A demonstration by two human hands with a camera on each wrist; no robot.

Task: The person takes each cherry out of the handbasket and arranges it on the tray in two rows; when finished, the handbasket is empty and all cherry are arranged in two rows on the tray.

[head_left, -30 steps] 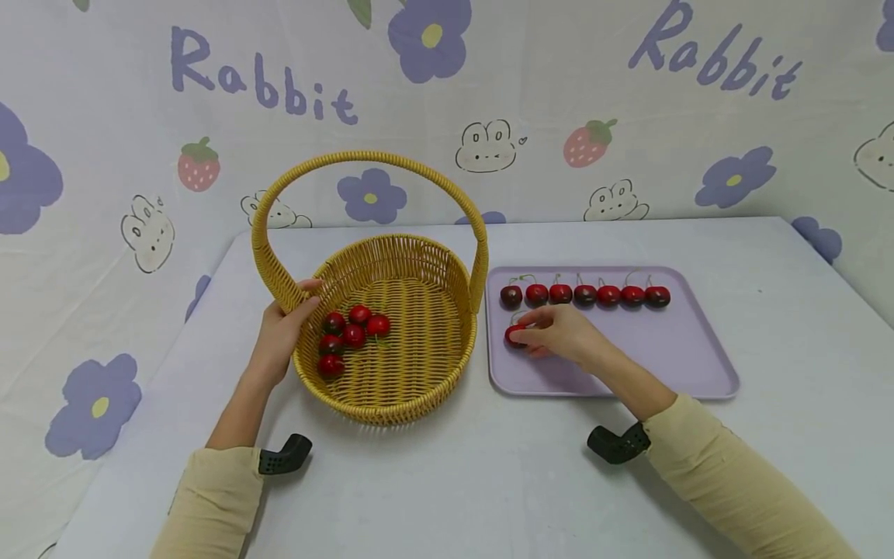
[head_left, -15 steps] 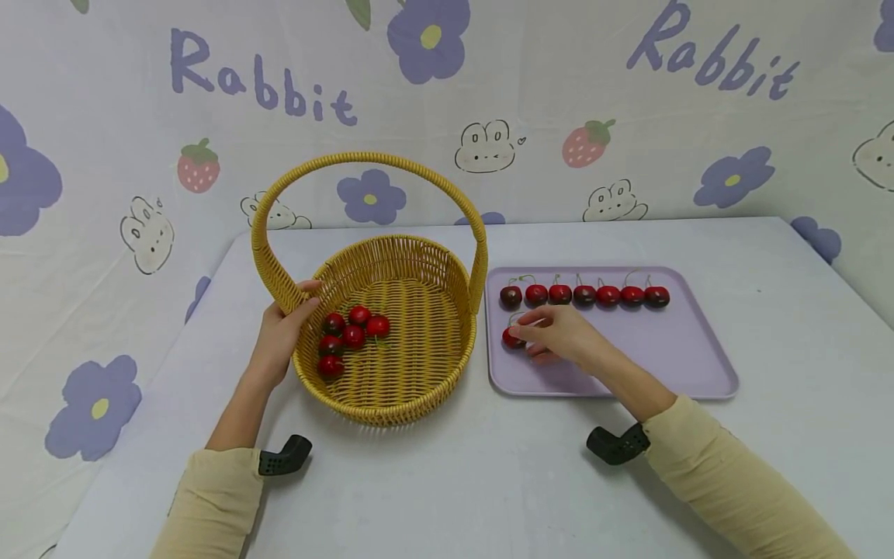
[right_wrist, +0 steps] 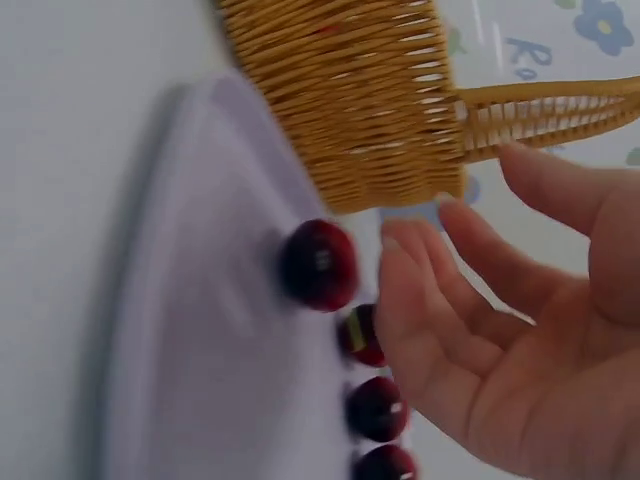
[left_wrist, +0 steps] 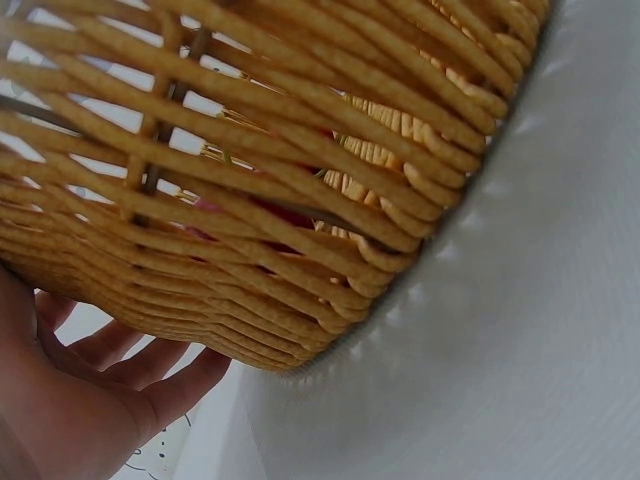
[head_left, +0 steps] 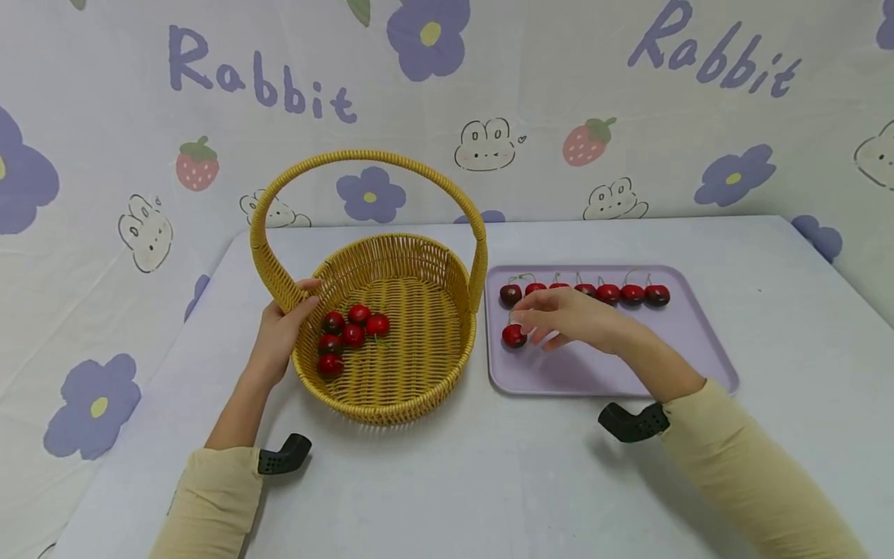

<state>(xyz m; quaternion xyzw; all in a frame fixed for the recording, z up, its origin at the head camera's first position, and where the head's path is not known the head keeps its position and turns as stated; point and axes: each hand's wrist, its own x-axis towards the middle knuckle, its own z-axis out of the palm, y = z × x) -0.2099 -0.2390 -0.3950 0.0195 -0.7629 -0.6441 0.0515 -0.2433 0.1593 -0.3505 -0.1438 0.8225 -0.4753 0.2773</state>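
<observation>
A glossy dark-red cherry with a thin stem (head_left: 514, 336) sits on the left part of a light purple, round-cornered tray (head_left: 670, 365), on the person's side of a row of seven red and dark-red cherries (head_left: 608, 294), roughly in line with the leftmost one. The step in hand appears to be settling this single cherry and letting it go. To do that well, the fingers should rise clear of the stem before moving sideways, since so round a fruit could roll at a light brush. The single cherry's body is almost round, its slightly longer axis running left to right; what shows of the stem points toward the tray's far edge, partly hidden by fingertips.

The right hand (head_left: 576, 317) hangs just above it, thumb and fingers apart, pinching nothing; whether a fingertip grazes the stem cannot be told. It partly covers the row, where the visible stems mostly point away from the person.

Left of the tray, the left hand (head_left: 279, 334) grips the rim of a yellow woven basket with a tall arched handle (head_left: 419, 264), close by the handle's base. More red cherries (head_left: 353, 335) lie clustered in its left part. Basket and tray rest on a white surface (head_left: 447, 489).
</observation>
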